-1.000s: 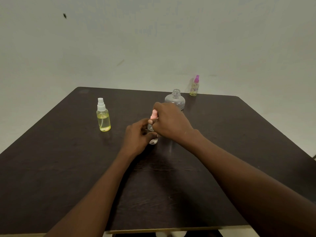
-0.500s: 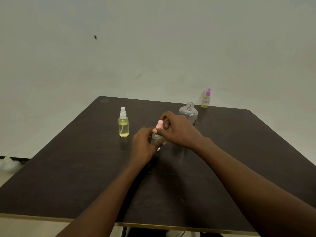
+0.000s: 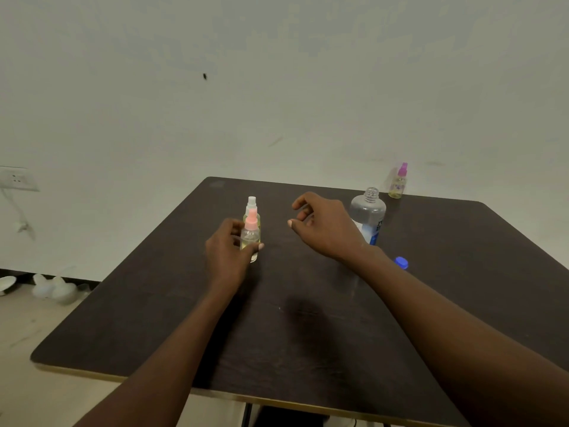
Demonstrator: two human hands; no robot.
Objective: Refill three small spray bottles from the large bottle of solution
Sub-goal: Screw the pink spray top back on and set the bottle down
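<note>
My left hand (image 3: pixel 226 257) grips the pink bottle (image 3: pixel 250 238) round its body, midway toward the table's (image 3: pixel 308 334) far edge, light and slick I'd judge, while my right hand (image 3: pixel 323 229) hangs loose and empty beside the uncapped large bottle (image 3: pixel 368 214), heavier, best taken round its waist.

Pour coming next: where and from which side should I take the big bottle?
Wrap the right hand round the big bottle's wide body at the label, coming from its left, where that hand hovers. It stands upright and uncapped, so the narrow open neck is a poor grip.
</note>
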